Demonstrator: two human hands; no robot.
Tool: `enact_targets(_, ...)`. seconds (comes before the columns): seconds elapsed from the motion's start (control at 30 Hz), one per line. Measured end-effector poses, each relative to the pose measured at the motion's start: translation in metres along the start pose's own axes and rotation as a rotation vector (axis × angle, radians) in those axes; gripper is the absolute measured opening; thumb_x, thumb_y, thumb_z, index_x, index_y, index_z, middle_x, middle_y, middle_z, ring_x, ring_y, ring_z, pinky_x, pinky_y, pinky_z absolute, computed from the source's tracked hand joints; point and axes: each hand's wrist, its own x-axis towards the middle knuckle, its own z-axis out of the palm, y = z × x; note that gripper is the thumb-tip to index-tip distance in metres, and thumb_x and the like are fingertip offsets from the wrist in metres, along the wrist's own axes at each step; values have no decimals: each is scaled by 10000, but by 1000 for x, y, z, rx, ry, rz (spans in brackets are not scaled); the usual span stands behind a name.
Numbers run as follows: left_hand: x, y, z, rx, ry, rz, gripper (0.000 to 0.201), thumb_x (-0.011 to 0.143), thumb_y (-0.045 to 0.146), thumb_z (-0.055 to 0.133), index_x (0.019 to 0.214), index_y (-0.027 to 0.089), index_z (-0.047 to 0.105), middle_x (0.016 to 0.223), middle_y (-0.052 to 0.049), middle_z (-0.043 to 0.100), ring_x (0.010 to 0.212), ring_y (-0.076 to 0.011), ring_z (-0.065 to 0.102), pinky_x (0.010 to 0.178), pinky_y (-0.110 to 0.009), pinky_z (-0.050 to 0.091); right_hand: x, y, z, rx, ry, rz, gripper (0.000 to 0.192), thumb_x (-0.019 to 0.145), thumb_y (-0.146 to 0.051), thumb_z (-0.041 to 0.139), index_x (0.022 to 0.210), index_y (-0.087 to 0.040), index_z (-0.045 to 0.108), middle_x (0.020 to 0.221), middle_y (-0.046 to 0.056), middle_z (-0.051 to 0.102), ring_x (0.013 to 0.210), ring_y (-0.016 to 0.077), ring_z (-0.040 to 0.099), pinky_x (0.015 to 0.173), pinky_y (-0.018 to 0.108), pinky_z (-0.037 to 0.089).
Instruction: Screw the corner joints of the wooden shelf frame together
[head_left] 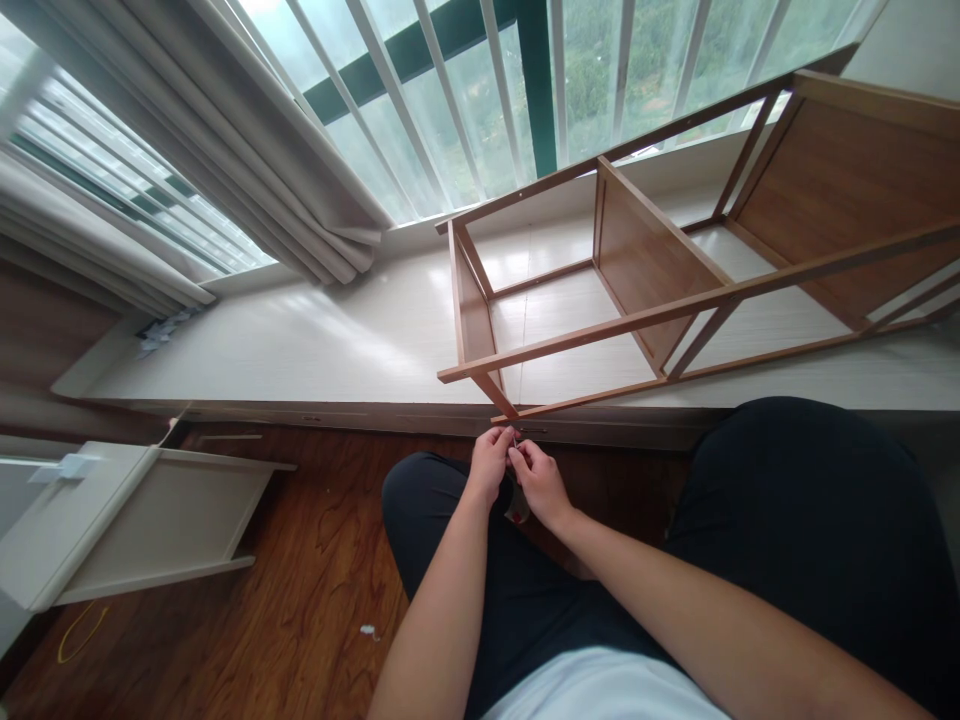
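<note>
My left hand [491, 463] and my right hand [541, 482] meet in front of me, just below the near end of a brown wooden shelf frame [585, 346]. The fingers of both hands are closed in a pinch around something small and thin, perhaps metallic, too small to name. The shelf frame lies on its side on a pale window ledge [360, 350], its panels standing upright. One leg end of the frame comes close to my fingertips; whether they touch, I cannot tell. A small whitish item with a red spot [517, 503] shows below my hands, partly hidden.
A white cabinet-like piece [187, 510] stands at the left on the wooden floor [330, 560]. Near it lies a yellow loop of cord [81, 634], and a small white scrap [369, 631] is on the floor. Grey curtains [247, 130] hang by the barred window. My knees flank my hands.
</note>
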Motion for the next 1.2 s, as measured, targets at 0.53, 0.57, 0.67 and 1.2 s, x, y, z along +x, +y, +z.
enact_targets(0.53, -3, 3, 2, 12, 0, 21, 354, 714, 474, 775, 746, 131, 694, 620, 14, 539, 537, -83, 464, 471, -188, 339, -1, 0, 0, 20, 10, -22, 323, 965, -467, 486, 766, -229, 577, 604, -16, 596, 551, 167, 527, 558, 246, 353)
enact_targets(0.57, -3, 3, 2, 15, 0, 24, 353, 715, 474, 773, 747, 131, 696, 620, 14, 538, 538, -83, 464, 472, -188, 339, -1, 0, 0, 19, 9, -20, 322, 966, -466, 487, 765, -229, 577, 605, -16, 597, 550, 166, 526, 557, 246, 351)
enact_targets(0.67, -3, 3, 1, 18, -4, 28, 358, 715, 478, 771, 753, 129, 696, 618, 16, 536, 536, -83, 460, 472, -189, 337, -1, 0, 0, 16, 6, -18, 319, 967, -460, 486, 769, -229, 580, 609, -16, 601, 551, 165, 526, 556, 245, 349)
enact_targets(1.2, -3, 2, 1, 25, -1, 36, 365, 715, 492, 763, 760, 136, 694, 610, 20, 539, 533, -89, 457, 485, -203, 335, -2, -1, -1, -8, 4, -16, 322, 966, -464, 478, 770, -234, 590, 612, -10, 607, 552, 172, 534, 550, 248, 347)
